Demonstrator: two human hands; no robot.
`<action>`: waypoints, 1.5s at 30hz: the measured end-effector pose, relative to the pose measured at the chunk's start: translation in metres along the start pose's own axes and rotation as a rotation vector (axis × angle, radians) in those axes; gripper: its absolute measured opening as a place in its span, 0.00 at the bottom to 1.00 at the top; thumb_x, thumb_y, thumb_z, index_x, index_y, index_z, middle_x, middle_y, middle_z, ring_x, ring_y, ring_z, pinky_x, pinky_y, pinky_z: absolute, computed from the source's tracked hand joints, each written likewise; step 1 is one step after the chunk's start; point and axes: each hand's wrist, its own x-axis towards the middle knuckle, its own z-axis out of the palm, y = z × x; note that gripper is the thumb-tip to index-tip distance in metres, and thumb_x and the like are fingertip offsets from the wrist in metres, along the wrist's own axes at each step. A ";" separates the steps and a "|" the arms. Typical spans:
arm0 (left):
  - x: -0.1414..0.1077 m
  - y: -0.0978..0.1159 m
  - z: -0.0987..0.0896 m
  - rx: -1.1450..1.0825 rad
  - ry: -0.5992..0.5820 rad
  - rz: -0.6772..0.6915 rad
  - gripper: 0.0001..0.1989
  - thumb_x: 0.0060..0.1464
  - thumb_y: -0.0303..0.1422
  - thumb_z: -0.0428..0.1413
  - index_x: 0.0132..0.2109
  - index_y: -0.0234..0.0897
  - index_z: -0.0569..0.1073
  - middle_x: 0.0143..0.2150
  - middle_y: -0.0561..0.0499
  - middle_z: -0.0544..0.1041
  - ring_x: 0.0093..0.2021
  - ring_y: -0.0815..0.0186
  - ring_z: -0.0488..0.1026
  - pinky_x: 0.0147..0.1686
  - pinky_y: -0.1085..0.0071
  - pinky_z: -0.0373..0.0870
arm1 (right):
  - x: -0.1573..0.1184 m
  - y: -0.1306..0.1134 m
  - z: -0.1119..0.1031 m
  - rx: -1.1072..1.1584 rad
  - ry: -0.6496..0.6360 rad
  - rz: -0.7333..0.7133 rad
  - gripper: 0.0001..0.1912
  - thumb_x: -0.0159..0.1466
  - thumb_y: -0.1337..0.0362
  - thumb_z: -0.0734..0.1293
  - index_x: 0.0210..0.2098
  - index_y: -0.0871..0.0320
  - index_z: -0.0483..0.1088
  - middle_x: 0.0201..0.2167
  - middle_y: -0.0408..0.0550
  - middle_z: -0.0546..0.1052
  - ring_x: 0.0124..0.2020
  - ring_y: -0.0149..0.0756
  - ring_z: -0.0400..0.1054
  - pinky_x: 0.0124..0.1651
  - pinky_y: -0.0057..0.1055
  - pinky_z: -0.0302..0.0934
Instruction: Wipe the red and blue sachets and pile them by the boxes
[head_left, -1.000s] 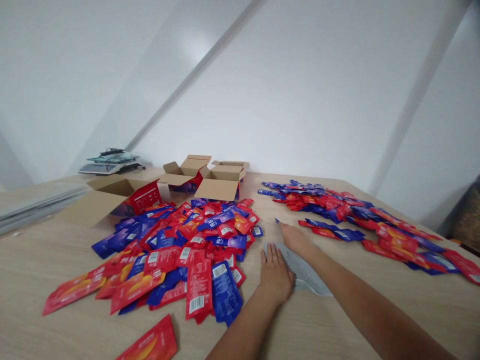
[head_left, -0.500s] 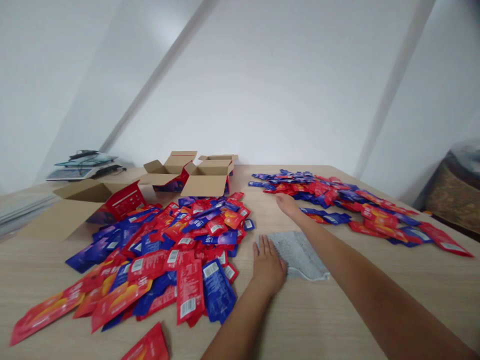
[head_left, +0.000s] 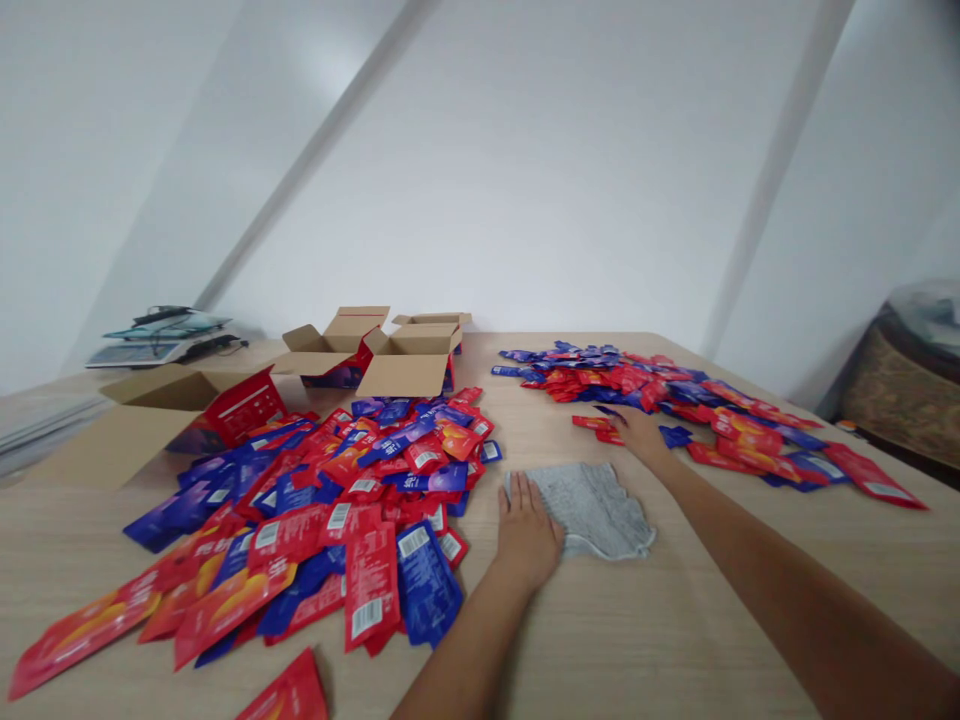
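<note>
My left hand (head_left: 527, 528) lies flat with its fingers stretched out, over the left edge of a grey cloth (head_left: 600, 508) on the table. Farther out, my right hand (head_left: 639, 432) reaches to the near edge of the right-hand pile of red and blue packets (head_left: 626, 378). Its fingers are closed on a dark blue packet (head_left: 609, 411) that juts out to the left. Two small red packets (head_left: 594, 424) lie just beside and below those fingers. Left of my left hand spreads a larger heap of red and blue packets (head_left: 360, 480).
Open cardboard boxes stand behind the left heap: a near one (head_left: 161, 420), a middle one (head_left: 337, 350) and a right one (head_left: 409, 370). A stack with a flat device (head_left: 161, 340) sits at the back left. The pale wooden table (head_left: 600, 640) meets a white wall.
My right hand has moved right and nearer, and now holds a blue packet. Red packets show where blue ones lay beside the pile. My left hand stays flat on the cloth.
</note>
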 end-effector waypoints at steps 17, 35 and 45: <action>0.004 0.003 0.003 0.030 0.022 -0.012 0.32 0.60 0.40 0.38 0.64 0.18 0.53 0.66 0.31 0.52 0.67 0.49 0.44 0.62 0.51 0.44 | -0.102 -0.094 0.028 0.193 -0.229 -0.411 0.25 0.65 0.67 0.51 0.60 0.57 0.62 0.63 0.49 0.61 0.64 0.37 0.51 0.64 0.42 0.48; 0.001 0.000 0.001 0.052 0.001 0.013 0.32 0.60 0.40 0.38 0.64 0.19 0.54 0.66 0.31 0.51 0.67 0.50 0.44 0.62 0.51 0.44 | -0.118 -0.072 0.022 -0.385 -0.026 -0.040 0.19 0.64 0.69 0.58 0.52 0.52 0.70 0.57 0.57 0.66 0.54 0.48 0.59 0.51 0.44 0.58; 0.002 0.004 -0.003 0.022 0.000 -0.012 0.32 0.60 0.40 0.38 0.64 0.19 0.54 0.66 0.31 0.51 0.67 0.49 0.44 0.62 0.50 0.43 | -0.114 -0.094 0.002 0.241 0.259 -0.274 0.24 0.67 0.66 0.52 0.62 0.56 0.55 0.54 0.53 0.66 0.55 0.39 0.60 0.57 0.42 0.58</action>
